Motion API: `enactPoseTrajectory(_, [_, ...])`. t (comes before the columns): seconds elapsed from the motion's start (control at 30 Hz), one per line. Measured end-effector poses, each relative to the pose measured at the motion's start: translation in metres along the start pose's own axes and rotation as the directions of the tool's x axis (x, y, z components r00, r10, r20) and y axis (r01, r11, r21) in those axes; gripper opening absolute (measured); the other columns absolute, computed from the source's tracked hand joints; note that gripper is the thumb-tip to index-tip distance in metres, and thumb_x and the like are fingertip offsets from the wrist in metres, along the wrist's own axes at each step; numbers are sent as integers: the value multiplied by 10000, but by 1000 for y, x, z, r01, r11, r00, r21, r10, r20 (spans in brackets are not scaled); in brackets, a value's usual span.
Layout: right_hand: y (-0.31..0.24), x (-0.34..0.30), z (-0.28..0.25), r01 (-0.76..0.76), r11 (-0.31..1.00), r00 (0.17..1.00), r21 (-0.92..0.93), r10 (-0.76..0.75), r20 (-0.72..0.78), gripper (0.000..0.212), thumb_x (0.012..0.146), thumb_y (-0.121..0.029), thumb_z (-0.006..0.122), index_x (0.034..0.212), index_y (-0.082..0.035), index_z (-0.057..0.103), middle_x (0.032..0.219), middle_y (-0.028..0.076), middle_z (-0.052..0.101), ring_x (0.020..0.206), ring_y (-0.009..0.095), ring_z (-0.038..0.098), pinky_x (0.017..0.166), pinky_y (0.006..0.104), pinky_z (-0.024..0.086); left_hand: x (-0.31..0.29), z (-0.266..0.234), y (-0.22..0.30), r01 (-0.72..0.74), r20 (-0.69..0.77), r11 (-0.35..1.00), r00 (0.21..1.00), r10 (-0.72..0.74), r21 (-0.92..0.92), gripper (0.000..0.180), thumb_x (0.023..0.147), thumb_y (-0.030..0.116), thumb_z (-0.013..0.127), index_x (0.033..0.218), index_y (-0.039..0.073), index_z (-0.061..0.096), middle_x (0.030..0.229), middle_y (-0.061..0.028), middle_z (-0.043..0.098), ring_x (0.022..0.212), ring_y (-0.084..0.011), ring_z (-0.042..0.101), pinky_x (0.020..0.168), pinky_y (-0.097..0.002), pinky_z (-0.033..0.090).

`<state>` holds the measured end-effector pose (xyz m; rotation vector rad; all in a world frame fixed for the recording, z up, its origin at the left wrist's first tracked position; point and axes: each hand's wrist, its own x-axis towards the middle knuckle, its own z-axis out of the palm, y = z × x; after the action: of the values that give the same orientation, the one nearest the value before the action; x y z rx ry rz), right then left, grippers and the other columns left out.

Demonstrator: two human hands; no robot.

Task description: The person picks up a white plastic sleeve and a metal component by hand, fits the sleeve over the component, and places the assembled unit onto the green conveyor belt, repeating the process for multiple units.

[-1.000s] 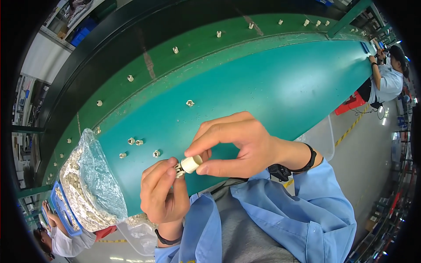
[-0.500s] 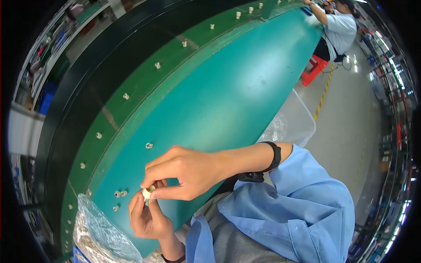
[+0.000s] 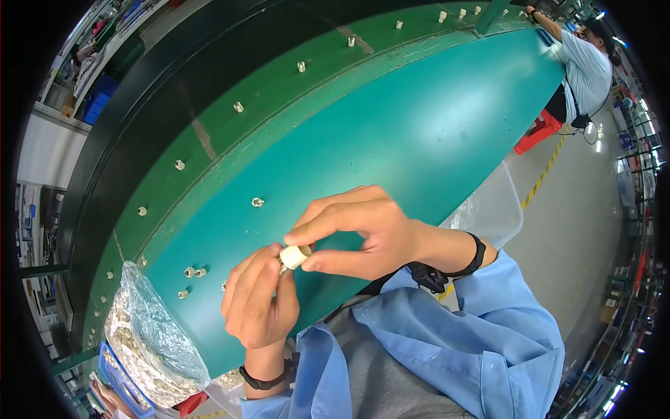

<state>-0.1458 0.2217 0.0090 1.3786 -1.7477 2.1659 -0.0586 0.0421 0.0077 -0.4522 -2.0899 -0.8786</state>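
Note:
Between my two hands is a small cream cylindrical piece (image 3: 294, 256), with what looks like a metal part at its lower left end. The fingers of my left hand (image 3: 262, 300) are closed round that lower end. My right hand (image 3: 363, 234) pinches the other end between thumb and index finger. Both hands are above the teal work mat (image 3: 419, 126). Beyond them lies a small cream and metal fitting (image 3: 258, 202). Left of my left hand, a pair of similar fittings (image 3: 201, 272) and a single one (image 3: 183, 294) rest on the mat; another is partly hidden by my fingers.
A green belt (image 3: 265, 94) carrying several spaced fittings curves along the far side. At lower left a clear plastic bag (image 3: 153, 328) full of small pieces lies by a blue crate (image 3: 115, 377). A clear bin (image 3: 513, 202) stands at right. Another person (image 3: 586, 73) sits on a red stool (image 3: 537, 133).
My view has shifted. Both hands have moved up and right in the picture with the cream piece, which now shows more of its side. Fittings on the belt have changed position in the picture.

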Motion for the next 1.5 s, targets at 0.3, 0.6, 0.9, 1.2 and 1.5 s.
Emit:
enactPoseTrajectory(0.3, [6,11,-28,-36,985,997,-171,47,62,220,854,-52,788,1059,7,733,953,135,743,808,227,733,687,314,585,19,22,-10,294,196,944,945,-263,-149,266,859,-128,706,1108,-45,667,1127,-145,673,998,-230,665,892,-316,524])
enactPoseTrajectory(0.6, [5,22,-122,-144,895,990,-422,126,-71,313,871,-204,785,1085,13,711,892,120,740,769,214,723,687,331,576,81,116,-27,588,402,675,806,-435,-447,205,867,-88,740,1053,-33,673,1026,-54,608,884,-103,549,773,-231,455])
enactPoseTrajectory(0.9, [125,55,-355,-559,431,814,-708,122,-568,349,874,-280,712,1114,-27,717,813,112,695,832,267,711,747,398,563,184,260,-62,639,545,683,735,-404,-354,188,863,-6,779,1030,-14,692,891,7,639,802,-54,554,747,-216,458])
enactPoseTrajectory(1.2, [209,54,-463,-548,180,836,-817,159,-526,299,849,-231,681,1060,-23,714,868,146,708,929,381,696,819,479,557,255,468,-109,641,568,724,705,-425,-254,231,851,80,815,1034,-6,703,919,-14,684,828,-94,611,764,-255,475])
enactPoseTrajectory(1.5, [81,-42,-431,-567,488,820,-664,256,-512,220,829,-145,683,998,-3,681,796,117,651,773,281,657,701,401,526,253,581,-124,589,522,808,694,-495,-18,298,791,206,842,1024,36,767,966,-69,748,1012,-199,637,933,-350,479])
